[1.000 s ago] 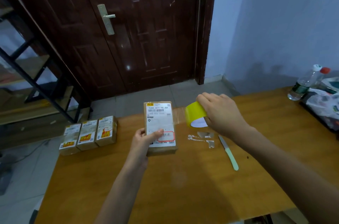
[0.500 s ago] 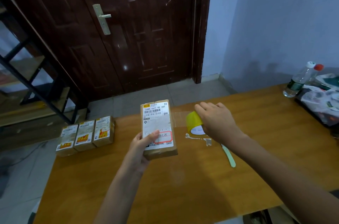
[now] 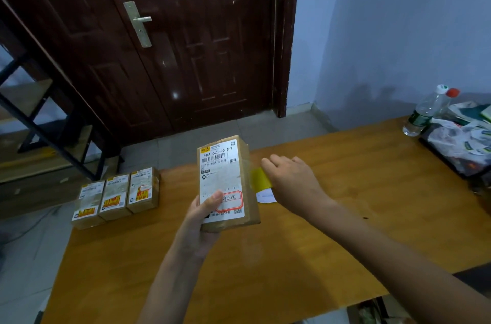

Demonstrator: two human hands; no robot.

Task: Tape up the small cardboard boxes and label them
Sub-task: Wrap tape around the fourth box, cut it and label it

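Observation:
My left hand (image 3: 203, 217) holds a small cardboard box (image 3: 225, 180) above the wooden table (image 3: 265, 257), thumb pressed on its white shipping label. The box is tilted with the label facing me. Just right of it, my right hand (image 3: 292, 180) grips a yellow roll of clear tape (image 3: 261, 179), pressed close against the box's right side. A short stretch of clear tape runs from the roll to the box. Three labelled small boxes (image 3: 117, 197) stand side by side at the table's far left corner.
A white scrap of paper (image 3: 265, 196) lies on the table under my right hand. Two plastic bottles (image 3: 425, 113) and a dark tray of clutter (image 3: 462, 145) sit at the far right. Beyond the table are a dark door and a black metal rack.
My right hand has brought the tape roll left and down against the box's side, covering the knife and scraps. My left hand has tilted the box slightly.

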